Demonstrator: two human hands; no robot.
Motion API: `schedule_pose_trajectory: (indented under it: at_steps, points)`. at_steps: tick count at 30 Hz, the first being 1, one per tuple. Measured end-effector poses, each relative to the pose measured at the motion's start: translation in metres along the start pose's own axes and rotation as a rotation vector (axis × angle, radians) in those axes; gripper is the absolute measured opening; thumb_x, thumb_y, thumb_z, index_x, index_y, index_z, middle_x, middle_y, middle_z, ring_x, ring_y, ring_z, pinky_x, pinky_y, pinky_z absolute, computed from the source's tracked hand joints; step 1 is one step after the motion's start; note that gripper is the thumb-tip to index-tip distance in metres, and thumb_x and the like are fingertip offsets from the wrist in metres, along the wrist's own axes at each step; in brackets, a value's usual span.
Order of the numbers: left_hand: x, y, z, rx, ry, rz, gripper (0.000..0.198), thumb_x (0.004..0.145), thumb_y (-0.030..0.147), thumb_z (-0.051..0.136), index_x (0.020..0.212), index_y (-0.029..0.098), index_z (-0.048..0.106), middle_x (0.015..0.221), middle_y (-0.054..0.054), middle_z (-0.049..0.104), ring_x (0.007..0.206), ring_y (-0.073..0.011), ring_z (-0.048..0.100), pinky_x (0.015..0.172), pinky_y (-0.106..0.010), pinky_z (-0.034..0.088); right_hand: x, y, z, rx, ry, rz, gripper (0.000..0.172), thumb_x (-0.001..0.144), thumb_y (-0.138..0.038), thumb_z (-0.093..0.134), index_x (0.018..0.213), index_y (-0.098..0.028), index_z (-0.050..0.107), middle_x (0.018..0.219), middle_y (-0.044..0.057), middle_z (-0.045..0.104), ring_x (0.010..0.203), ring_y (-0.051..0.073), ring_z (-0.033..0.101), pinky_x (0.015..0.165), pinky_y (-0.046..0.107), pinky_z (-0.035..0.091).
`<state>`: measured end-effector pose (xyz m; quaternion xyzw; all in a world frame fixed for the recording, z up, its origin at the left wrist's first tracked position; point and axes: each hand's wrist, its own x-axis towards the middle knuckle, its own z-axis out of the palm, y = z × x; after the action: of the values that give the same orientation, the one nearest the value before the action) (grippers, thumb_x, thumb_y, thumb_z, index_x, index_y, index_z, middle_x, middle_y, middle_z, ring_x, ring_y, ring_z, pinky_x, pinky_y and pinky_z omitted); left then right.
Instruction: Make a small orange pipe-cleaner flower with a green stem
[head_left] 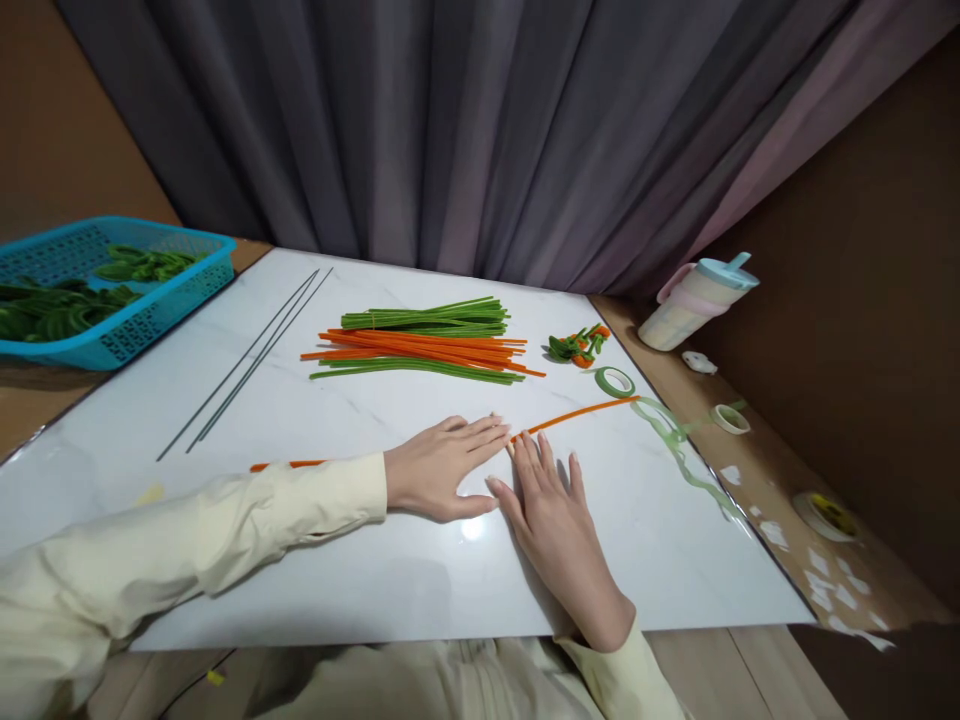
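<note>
An orange pipe cleaner (577, 412) lies on the white marbled tabletop (345, 590), its right end reaching toward the green tape. My left hand (442, 470) rests flat over its line, fingers stretched out to the right. On the pipe cleaner press the fingertips of my right hand (553, 515), flat with the thumb apart. The two hands nearly meet at the fingertips. Orange also shows beside my left sleeve; whether it is the same pipe cleaner is hidden. Farther back lie bundles of green pipe cleaners (427, 318) and orange pipe cleaners (427, 350).
Thin dark wires (247, 360) lie at left, near a blue basket (169, 300) with green leafy pieces. At right are small orange-and-green pieces (581, 347), a green tape roll (615, 381), a loose green strip (686, 465), a tumbler (694, 305) and paper scraps (772, 533).
</note>
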<state>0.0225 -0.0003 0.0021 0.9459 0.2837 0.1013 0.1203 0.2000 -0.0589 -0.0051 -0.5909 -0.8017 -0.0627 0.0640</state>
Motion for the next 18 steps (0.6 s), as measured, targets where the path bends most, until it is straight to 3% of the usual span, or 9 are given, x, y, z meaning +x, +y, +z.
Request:
schedule_pose_trajectory:
  at_steps: [8, 18]
  points:
    - [0.017, 0.0, 0.005, 0.0, 0.016, 0.066, 0.077, 0.082, 0.058, 0.04, 0.137, 0.005, 0.027, 0.143, -0.016, 0.029, 0.137, -0.023, 0.013, 0.111, -0.038, 0.004, 0.003, 0.003, 0.005, -0.055, -0.02, 0.053, 0.055, 0.095, -0.036, 0.019, 0.134, -0.002, 0.037, 0.14, 0.016, 0.031, 0.133, 0.031, 0.024, 0.104, 0.053, 0.02]
    - [0.014, -0.003, 0.01, 0.014, 0.036, 0.03, 0.081, 0.086, 0.059, 0.033, 0.141, 0.004, 0.01, 0.147, -0.019, 0.01, 0.137, -0.0254, 0.007, 0.111, -0.042, 0.013, 0.005, 0.004, 0.012, -0.025, 0.072, 0.088, 0.043, 0.09, -0.012, 0.027, 0.127, -0.005, 0.047, 0.135, 0.016, 0.042, 0.131, 0.028, 0.03, 0.105, 0.051, 0.022]
